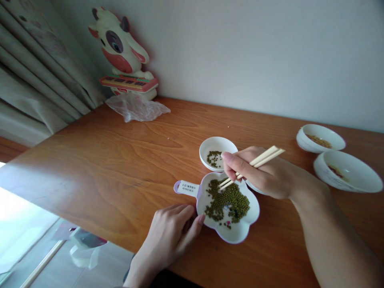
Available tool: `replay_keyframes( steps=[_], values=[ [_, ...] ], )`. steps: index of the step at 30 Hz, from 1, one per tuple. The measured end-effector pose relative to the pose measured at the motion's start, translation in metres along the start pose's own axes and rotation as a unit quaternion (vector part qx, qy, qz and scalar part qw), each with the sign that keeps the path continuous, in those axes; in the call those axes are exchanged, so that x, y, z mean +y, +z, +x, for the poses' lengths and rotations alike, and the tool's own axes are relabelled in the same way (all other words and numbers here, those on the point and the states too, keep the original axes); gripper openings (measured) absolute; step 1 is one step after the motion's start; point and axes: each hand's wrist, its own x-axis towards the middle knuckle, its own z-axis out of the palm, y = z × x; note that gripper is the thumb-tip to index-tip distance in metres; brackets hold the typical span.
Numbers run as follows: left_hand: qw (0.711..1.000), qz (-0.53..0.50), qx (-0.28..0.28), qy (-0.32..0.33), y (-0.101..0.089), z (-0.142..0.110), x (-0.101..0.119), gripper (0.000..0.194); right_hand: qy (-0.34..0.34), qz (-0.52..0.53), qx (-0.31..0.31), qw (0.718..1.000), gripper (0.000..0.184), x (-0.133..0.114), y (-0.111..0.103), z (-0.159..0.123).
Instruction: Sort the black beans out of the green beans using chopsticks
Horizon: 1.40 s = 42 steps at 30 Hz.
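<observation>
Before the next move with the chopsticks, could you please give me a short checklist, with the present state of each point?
1. Chopsticks held in the right hand: ok.
2. Chopstick tips at the green beans in the flower-shaped dish: ok, at the far part of the pile.
3. A bean pinched between the tips: cannot tell, too small.
4. Left hand steadying the dish: cannot tell; the thumb is at the rim, but its contact is unclear.
5. Round bowl beyond the dish upright: ok.
6. Full view of that bowl: not ok, the right hand hides part of it.
</observation>
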Motion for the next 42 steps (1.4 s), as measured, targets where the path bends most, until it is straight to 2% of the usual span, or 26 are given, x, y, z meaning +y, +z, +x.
replay_keyframes(
  steps=[9, 22, 42],
  values=[
    [1.0, 0.001, -0.002, -0.001, 0.0003, 0.0006, -0.0009, 0.036, 0.033, 0.003, -0.003, 0.999, 0.068, 0.0018, 0.0011, 0.0002],
    [1.0, 0.0, -0.002, -0.001, 0.0012, -0.0008, -0.0014, 0.036, 0.017, 0.053, -0.009, 0.998, 0.072, 0.0013, 0.0007, -0.0002],
    [1.0, 0.013, -0.008, 0.0, 0.0009, 0.0004, -0.0002, 0.037, -0.009, 0.057, 0.001, 0.998, 0.071, 0.0037, 0.0038, 0.0013]
  ],
)
